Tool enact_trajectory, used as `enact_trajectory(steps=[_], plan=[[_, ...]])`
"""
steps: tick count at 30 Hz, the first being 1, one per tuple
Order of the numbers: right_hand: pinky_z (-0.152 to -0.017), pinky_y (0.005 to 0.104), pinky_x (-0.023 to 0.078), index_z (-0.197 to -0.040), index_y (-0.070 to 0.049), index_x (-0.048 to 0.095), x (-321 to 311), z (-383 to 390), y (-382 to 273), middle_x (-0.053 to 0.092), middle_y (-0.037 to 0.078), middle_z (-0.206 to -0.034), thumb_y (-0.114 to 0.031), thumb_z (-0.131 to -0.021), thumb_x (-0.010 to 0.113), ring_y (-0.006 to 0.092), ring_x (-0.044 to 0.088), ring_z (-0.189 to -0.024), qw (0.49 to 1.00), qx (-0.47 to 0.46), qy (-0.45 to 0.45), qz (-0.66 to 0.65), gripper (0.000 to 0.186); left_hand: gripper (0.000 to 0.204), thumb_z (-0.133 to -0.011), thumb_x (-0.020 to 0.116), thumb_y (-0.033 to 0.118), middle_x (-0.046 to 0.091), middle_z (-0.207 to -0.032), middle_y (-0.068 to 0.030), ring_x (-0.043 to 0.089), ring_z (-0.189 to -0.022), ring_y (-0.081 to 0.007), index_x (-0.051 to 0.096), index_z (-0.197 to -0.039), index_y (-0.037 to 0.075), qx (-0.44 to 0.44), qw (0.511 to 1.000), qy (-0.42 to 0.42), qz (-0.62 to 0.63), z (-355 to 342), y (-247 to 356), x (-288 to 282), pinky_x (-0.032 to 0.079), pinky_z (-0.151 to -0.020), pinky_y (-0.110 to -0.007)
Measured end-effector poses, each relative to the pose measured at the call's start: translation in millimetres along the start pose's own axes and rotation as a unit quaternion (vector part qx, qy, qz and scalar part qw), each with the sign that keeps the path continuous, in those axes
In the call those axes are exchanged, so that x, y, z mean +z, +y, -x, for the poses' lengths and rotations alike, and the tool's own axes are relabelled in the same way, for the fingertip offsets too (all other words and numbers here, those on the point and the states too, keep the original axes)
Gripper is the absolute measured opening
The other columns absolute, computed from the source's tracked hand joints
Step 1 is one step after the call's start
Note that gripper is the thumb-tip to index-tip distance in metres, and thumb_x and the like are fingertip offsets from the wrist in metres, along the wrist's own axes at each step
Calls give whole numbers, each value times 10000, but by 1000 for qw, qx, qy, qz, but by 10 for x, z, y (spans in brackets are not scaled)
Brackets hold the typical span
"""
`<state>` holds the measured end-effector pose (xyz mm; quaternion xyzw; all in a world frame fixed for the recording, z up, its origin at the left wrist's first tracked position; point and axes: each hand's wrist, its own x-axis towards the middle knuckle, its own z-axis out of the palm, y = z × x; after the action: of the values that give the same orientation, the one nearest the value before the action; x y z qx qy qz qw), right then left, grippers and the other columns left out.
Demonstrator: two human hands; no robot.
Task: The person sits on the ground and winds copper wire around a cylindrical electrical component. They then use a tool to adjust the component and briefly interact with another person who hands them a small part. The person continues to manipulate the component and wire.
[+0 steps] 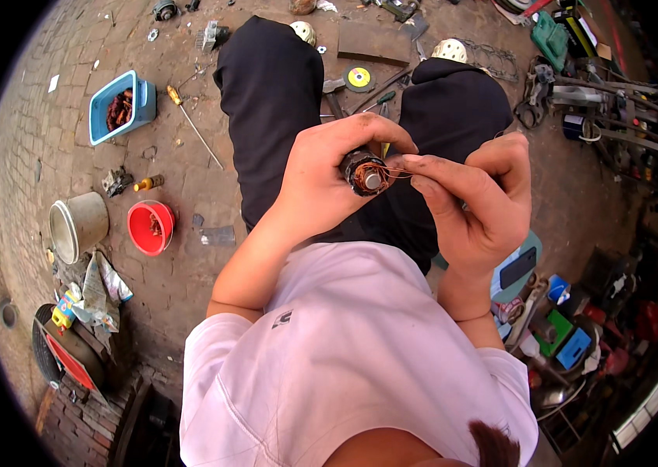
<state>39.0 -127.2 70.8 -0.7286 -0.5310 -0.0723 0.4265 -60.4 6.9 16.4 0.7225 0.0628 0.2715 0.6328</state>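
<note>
**Copper Wire Worked at a Motor Rotor Over a Cluttered Brick Floor**

A seated person's left hand (321,183) wraps closed around a small motor rotor (365,173), held above the knees with its shaft end facing up. The right hand (477,198) pinches a thin copper wire (399,172) between thumb and forefinger, just beside the winding. Three open containers stand on the brick floor (56,117) to the person's left: one blue plastic tray (105,105) holding a heap of reddish-brown coils, one red bowl (150,227) with a few small parts, and one pale bucket (77,226) lying tilted, its contents hidden. One long screwdriver (193,126) lies near the tray.
</note>
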Motion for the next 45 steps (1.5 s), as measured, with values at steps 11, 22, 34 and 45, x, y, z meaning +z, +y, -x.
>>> enact_trajectory(steps=[11, 22, 34, 45], plan=[[-560, 238, 314, -794, -55, 723, -149, 74, 82, 439, -8, -720, -177, -724, 766, 128, 407, -675, 995, 63, 75, 10, 147, 187, -798, 666, 17, 682, -903, -84, 643, -792, -173, 665, -985, 24, -49, 985, 29, -160, 6, -163, -114, 488, -709, -258], [-785, 276, 406, -885, -12, 709, -207, 98, 347, 543, 40, -888, -190, -808, 714, 170, 500, -845, 979, 145, 144, -14, 195, 394, -617, 657, -61, 670, -921, -110, 645, -854, -285, 651, -994, 51, 16, 958, -30, -286, -68, -142, -184, 502, -737, -323], [-738, 368, 457, -962, -21, 637, 212, -26, 203, 618, 95, -883, -48, -779, 655, 279, 579, -829, 990, 65, -124, -2, 186, 384, -593, 660, -43, 621, -794, -73, 609, -757, -279, 638, -958, 72, 32, 899, -22, -435, -121, -22, -193, 482, -648, -364], [-554, 287, 374, -774, -4, 580, 203, 99, 107, 519, 56, -678, -30, -845, 590, 193, 470, -614, 963, 141, -99, -206, 76, 427, -579, 660, -62, 653, -892, -100, 629, -853, -306, 630, -989, 55, -7, 928, -82, -364, -143, -103, -203, 500, -710, -362]])
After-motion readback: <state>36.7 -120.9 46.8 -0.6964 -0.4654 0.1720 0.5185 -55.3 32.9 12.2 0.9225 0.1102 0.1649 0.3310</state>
